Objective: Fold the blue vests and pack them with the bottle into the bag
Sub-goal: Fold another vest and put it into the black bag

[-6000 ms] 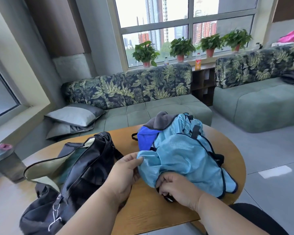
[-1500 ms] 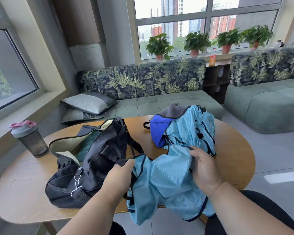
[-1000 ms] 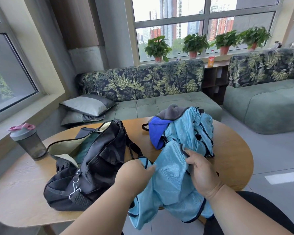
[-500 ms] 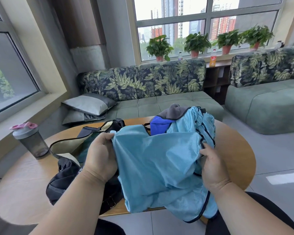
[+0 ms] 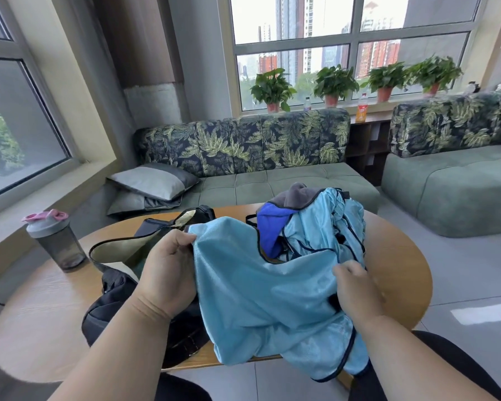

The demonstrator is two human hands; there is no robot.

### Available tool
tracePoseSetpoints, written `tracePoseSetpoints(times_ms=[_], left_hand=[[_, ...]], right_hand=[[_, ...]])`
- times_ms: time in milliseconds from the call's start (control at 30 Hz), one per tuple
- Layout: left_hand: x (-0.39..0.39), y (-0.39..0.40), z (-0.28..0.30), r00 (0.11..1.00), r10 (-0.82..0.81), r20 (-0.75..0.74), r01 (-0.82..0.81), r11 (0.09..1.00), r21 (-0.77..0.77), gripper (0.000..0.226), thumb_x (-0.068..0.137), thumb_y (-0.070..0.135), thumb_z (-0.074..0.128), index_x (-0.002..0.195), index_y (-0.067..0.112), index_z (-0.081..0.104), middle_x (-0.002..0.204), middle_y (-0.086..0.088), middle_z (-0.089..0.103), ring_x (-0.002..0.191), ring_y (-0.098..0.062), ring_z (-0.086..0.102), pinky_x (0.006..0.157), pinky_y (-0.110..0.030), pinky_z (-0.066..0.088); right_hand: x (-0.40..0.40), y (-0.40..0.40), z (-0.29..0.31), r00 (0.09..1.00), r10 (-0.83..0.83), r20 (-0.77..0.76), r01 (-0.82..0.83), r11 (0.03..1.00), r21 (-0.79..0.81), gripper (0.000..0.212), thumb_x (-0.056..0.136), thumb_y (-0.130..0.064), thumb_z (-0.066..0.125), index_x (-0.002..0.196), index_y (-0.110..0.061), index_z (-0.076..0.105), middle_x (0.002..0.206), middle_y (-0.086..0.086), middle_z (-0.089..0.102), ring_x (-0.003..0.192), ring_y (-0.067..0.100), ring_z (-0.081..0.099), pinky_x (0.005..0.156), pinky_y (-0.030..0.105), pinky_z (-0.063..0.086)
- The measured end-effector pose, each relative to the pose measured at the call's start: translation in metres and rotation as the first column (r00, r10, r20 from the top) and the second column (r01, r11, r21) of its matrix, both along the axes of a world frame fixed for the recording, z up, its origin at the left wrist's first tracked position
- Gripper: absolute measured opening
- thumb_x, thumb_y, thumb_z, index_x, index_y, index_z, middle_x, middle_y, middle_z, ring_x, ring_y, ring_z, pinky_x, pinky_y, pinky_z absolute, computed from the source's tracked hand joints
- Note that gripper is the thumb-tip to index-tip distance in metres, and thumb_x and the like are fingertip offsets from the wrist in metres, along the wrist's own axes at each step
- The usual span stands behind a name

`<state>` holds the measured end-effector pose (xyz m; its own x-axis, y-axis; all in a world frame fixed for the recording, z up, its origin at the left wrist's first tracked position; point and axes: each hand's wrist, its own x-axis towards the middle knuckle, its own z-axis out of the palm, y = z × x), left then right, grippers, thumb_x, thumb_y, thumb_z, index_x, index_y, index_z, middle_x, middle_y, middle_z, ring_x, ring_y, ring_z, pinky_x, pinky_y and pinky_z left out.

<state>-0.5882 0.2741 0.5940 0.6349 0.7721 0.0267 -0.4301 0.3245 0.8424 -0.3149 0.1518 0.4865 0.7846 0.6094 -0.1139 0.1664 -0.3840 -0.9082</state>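
Light blue vest (image 5: 272, 296) — mesh fabric with dark piping, held spread above the near edge of the round wooden table (image 5: 38, 308), its lower part hanging past the rim. The left hand (image 5: 168, 273) pinches its upper left corner with curled fingers; the right hand (image 5: 356, 293) grips bunched cloth at its right side.

Pile of vests (image 5: 327, 227) — more light blue pieces, one darker blue, a grey garment on top; lies on the table behind the held vest.

Bag (image 5: 122, 287) — black, pale lining showing at its open mouth; sits on the table to the left, partly behind the left hand and vest. No writing on it can be made out.

Bottle (image 5: 55, 241) — smoky shaker with grey cap and pink lid, upright near the table's left edge, apart from the bag. No label is legible.

Sofa (image 5: 258, 157) — leaf-print back, green seat, beyond the table.
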Motion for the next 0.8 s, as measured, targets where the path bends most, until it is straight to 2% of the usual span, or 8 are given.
tracePoseSetpoints(times_ms=[67, 200, 267, 367, 500, 600, 700, 800], left_hand=[[0.006, -0.009, 0.001, 0.997, -0.046, -0.058, 0.049, 0.998, 0.046, 0.051, 0.091, 0.012, 0.031, 0.082, 0.006, 0.081, 0.086, -0.014, 0.074, 0.08, -0.026, 0.073, 0.076, -0.035, 0.059], [0.015, -0.015, -0.009, 0.986, -0.11, -0.128, 0.114, 0.993, 0.027, 0.046, 0.084, 0.012, 0.035, 0.089, 0.002, 0.079, 0.087, -0.018, 0.071, 0.079, -0.03, 0.07, 0.072, -0.035, 0.06], [0.017, -0.014, -0.017, 0.98, -0.157, -0.125, 0.161, 0.987, 0.025, 0.038, 0.075, 0.017, 0.048, 0.093, 0.0, 0.076, 0.09, -0.019, 0.068, 0.081, -0.034, 0.067, 0.076, -0.039, 0.058], [0.018, -0.012, -0.025, 0.967, -0.225, -0.117, 0.225, 0.974, -0.012, 0.04, 0.059, 0.018, 0.062, 0.093, -0.001, 0.071, 0.092, -0.019, 0.064, 0.082, -0.036, 0.063, 0.079, -0.042, 0.055], [0.014, -0.008, -0.028, 0.963, -0.258, -0.072, 0.256, 0.966, -0.036, 0.059, 0.063, 0.021, 0.063, 0.116, -0.004, 0.069, 0.107, -0.023, 0.068, 0.096, -0.04, 0.066, 0.089, -0.047, 0.055], [0.015, -0.008, -0.03, 0.968, -0.23, -0.097, 0.228, 0.973, -0.031, 0.051, 0.078, 0.03, 0.056, 0.115, -0.001, 0.074, 0.109, -0.022, 0.072, 0.1, -0.038, 0.069, 0.09, -0.045, 0.058], [0.016, -0.011, -0.032, 0.969, -0.183, -0.164, 0.164, 0.979, -0.121, 0.068, 0.098, 0.057, 0.043, 0.106, -0.001, 0.078, 0.11, -0.026, 0.073, 0.1, -0.038, 0.071, 0.09, -0.046, 0.06], [0.019, -0.011, -0.036, 0.957, -0.178, -0.23, 0.133, 0.971, -0.197, 0.055, 0.084, 0.066, 0.074, 0.073, 0.013, 0.064, 0.08, -0.017, 0.065, 0.075, -0.031, 0.065, 0.073, -0.038, 0.056]], right_hand=[[-0.007, 0.003, -0.004, 0.972, 0.046, 0.232, -0.026, 0.996, -0.088, 0.006, 0.09, -0.035, 0.057, 0.095, -0.038, 0.056, 0.104, -0.012, 0.06, 0.112, 0.024, 0.046, 0.103, 0.047, 0.036], [-0.023, 0.006, -0.012, 0.863, 0.234, 0.447, -0.276, 0.961, 0.03, 0.067, 0.088, -0.033, 0.071, 0.147, -0.046, 0.042, 0.141, -0.025, 0.039, 0.14, 0.002, 0.027, 0.12, 0.031, 0.017], [-0.03, 0.006, -0.016, 0.777, 0.36, 0.517, -0.42, 0.907, 0.0, 0.074, 0.088, -0.037, 0.071, 0.151, -0.053, 0.036, 0.15, -0.034, 0.028, 0.141, -0.011, 0.014, 0.122, 0.023, 0.005], [-0.036, 0.008, -0.019, 0.684, 0.45, 0.575, -0.478, 0.871, -0.113, 0.056, 0.087, -0.049, 0.064, 0.135, -0.062, 0.039, 0.145, -0.044, 0.021, 0.136, -0.015, 0.006, 0.114, 0.012, -0.01], [-0.029, 0.01, -0.024, 0.696, 0.593, 0.404, -0.518, 0.805, -0.29, 0.023, 0.091, -0.049, 0.052, 0.107, -0.043, 0.066, 0.108, -0.027, 0.057, 0.114, 0.006, 0.044, 0.106, 0.032, 0.027], [-0.025, 0.009, -0.021, 0.787, 0.578, 0.214, -0.523, 0.81, -0.265, 0.029, 0.099, -0.04, 0.047, 0.078, -0.02, 0.049, 0.078, 0.002, 0.055, 0.084, 0.027, 0.054, 0.085, 0.05, 0.046], [-0.023, 0.009, -0.016, 0.885, 0.453, 0.103, -0.433, 0.884, -0.175, 0.035, 0.105, -0.052, 0.04, 0.086, -0.028, 0.059, 0.083, -0.008, 0.064, 0.087, 0.017, 0.06, 0.083, 0.039, 0.046], [-0.019, 0.012, -0.016, 0.936, 0.342, 0.084, -0.319, 0.925, -0.209, 0.038, 0.099, -0.065, 0.042, 0.115, -0.035, 0.059, 0.095, -0.004, 0.07, 0.089, 0.017, 0.065, 0.078, 0.037, 0.048]])
